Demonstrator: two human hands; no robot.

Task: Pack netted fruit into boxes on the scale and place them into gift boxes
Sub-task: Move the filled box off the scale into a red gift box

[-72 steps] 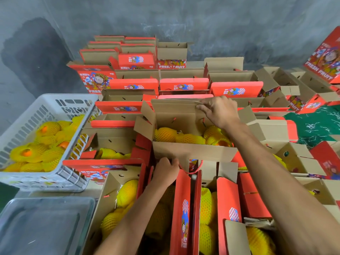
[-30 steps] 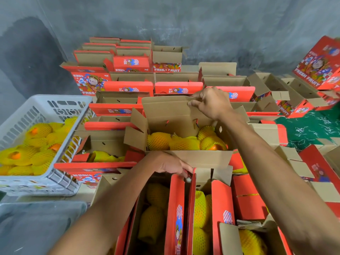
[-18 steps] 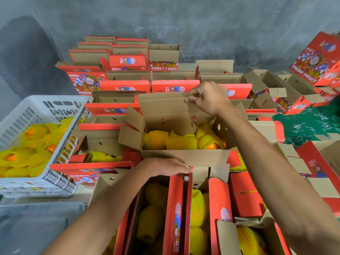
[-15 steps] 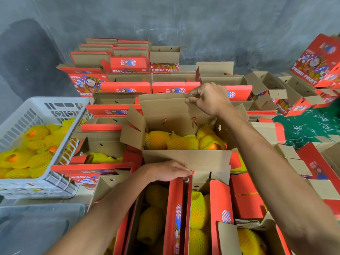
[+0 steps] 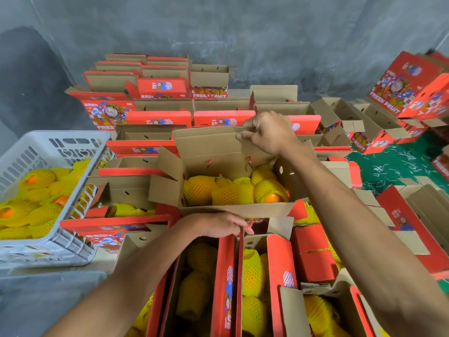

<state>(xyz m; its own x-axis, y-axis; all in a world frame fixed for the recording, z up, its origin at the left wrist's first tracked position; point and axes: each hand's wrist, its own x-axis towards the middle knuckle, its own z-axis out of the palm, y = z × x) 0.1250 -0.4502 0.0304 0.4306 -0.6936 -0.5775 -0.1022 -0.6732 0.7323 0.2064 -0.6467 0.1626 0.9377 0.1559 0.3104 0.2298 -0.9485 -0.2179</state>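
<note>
Open gift box [image 5: 233, 164] at centre of stacked boxes, flaps up, netted fruit [image 5: 233, 190] filling its bottom. Right hand [image 5: 269, 135] pinches top edge of far flap [image 5: 209, 144], thumb and forefinger closed on cardboard. Left hand [image 5: 218, 224] at box's near wall, fingers curled round red cord handle [image 5: 247, 226]. White crate [image 5: 56, 152] at left edge holds more netted fruit. Near boxes [image 5: 228, 283] also filled. Surface beneath boxes not visible.

grey concrete wall [image 5: 243, 32] behind, green floor [image 5: 393, 166] (white-flecked) at right.
</note>
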